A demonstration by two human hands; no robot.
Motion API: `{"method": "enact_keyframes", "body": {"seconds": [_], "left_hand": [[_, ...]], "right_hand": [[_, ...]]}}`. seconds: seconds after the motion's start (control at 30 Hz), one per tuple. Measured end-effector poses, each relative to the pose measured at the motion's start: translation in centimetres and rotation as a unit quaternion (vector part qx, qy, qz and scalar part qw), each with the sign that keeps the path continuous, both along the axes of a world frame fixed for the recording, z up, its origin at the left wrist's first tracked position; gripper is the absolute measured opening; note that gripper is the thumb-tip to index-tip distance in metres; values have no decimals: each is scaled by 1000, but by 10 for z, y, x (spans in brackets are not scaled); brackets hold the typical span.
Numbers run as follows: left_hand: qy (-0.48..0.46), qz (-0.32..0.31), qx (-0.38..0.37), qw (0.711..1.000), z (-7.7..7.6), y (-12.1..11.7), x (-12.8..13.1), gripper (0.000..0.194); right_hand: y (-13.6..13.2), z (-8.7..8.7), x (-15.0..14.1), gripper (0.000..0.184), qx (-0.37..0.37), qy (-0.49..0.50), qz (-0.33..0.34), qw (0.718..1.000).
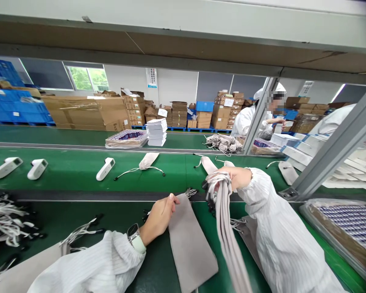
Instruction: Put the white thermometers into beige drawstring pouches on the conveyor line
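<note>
My right hand (238,178) is closed round a bundle of grey drawstring pouches (227,236), which hangs down from it edge-on. White cords and black cord ends bunch up at my fingers. Left of the bundle, a single grey drawstring pouch (190,244) lies flat on the green work surface, its cords at the far end. My left hand (159,215), wearing a watch (133,232), has its fingers pinched together at that pouch's upper left edge. What lies between the fingertips is hidden. Another pouch (251,236) is partly covered by my right sleeve.
More pouches (38,268) and a heap of corded ends (6,224) lie at left. Beyond, a green conveyor belt (70,179) carries white handheld devices (105,169) and small filled pouches (149,161). A metal post (332,142) and a wrapped tray (347,228) stand right. A co-worker (256,116) is opposite.
</note>
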State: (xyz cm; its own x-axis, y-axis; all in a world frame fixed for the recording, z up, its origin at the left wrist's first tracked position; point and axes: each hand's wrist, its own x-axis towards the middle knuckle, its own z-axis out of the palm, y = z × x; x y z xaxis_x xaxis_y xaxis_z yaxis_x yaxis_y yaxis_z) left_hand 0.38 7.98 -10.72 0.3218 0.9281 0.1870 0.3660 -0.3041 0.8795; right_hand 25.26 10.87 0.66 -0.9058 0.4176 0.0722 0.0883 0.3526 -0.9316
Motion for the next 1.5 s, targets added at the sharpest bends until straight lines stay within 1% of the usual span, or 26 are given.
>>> {"method": "enact_keyframes", "body": {"seconds": [0.03, 0.1, 0.17, 0.2, 0.27, 0.3, 0.37, 0.4, 0.43, 0.47, 0.53, 0.6, 0.67, 0.73, 0.8, 0.87, 0.93, 1.03, 1.13, 1.23, 1.33, 1.4, 1.5], "left_hand": [[4, -2, 13, 1000, -1, 0, 0, 48], [4, -11, 36, 999, -1, 2, -1, 46], [-7, -4, 52, 999, -1, 6, -3, 42], [-16, 12, 61, 998, 0, 8, -5, 40], [-37, 66, 90, 993, 2, 13, -9, 37], [-47, 98, 111, 988, 3, 16, -10, 36], [-58, 144, 147, 977, 5, 18, -12, 31], [-49, 144, 159, 975, 5, 18, -12, 26], [-25, 124, 169, 977, 5, 18, -12, 22], [12, 91, 175, 980, 5, 17, -11, 20], [98, 14, 177, 979, 2, 15, -9, 27], [151, -33, 173, 973, 0, 14, -7, 37], [151, -33, 162, 975, -3, 13, -7, 44], [134, -15, 159, 978, -3, 13, -8, 48], [127, -10, 170, 977, -2, 13, -8, 42], [137, -26, 186, 973, -1, 12, -8, 31], [150, -42, 189, 970, 1, 11, -8, 25], [154, -40, 183, 970, 2, 11, -7, 22], [154, -40, 188, 969, 2, 11, -6, 17], [157, -51, 188, 968, 3, 11, -6, 16], [154, -59, 177, 970, 4, 13, -5, 15], [143, -59, 164, 974, 4, 15, -6, 12], [104, -48, 135, 984, 4, 17, -7, 10]], "right_hand": [[1, -2, -3, 41, -2, 10, 5, 1000], [3, -12, -19, 44, 15, -1, -19, 1000], [7, -31, -42, 44, 79, -64, -75, 992], [9, -42, -53, 43, 127, -106, -115, 980], [12, -65, -72, 46, 219, -169, -185, 943], [13, -76, -79, 47, 252, -179, -210, 927], [15, -94, -86, 44, 295, -154, -234, 913], [16, -102, -87, 41, 311, -131, -241, 910], [17, -108, -88, 37, 327, -107, -251, 905], [17, -114, -87, 35, 339, -84, -265, 899], [17, -122, -86, 31, 345, -47, -288, 892], [16, -126, -86, 29, 330, -25, -300, 895], [13, -128, -87, 29, 305, -20, -319, 897], [11, -129, -88, 28, 284, -18, -346, 894], [9, -130, -89, 27, 285, -12, -363, 887], [8, -130, -90, 24, 308, -6, -356, 882], [8, -130, -91, 22, 328, -8, -340, 881], [8, -130, -90, 18, 344, -7, -321, 882], [9, -131, -89, 12, 357, -2, -319, 878], [10, -133, -90, 7, 365, -8, -315, 876], [11, -133, -90, 7, 361, -15, -312, 879], [12, -132, -91, 10, 357, -19, -315, 879], [12, -132, -91, 12, 349, -24, -320, 881]]}}
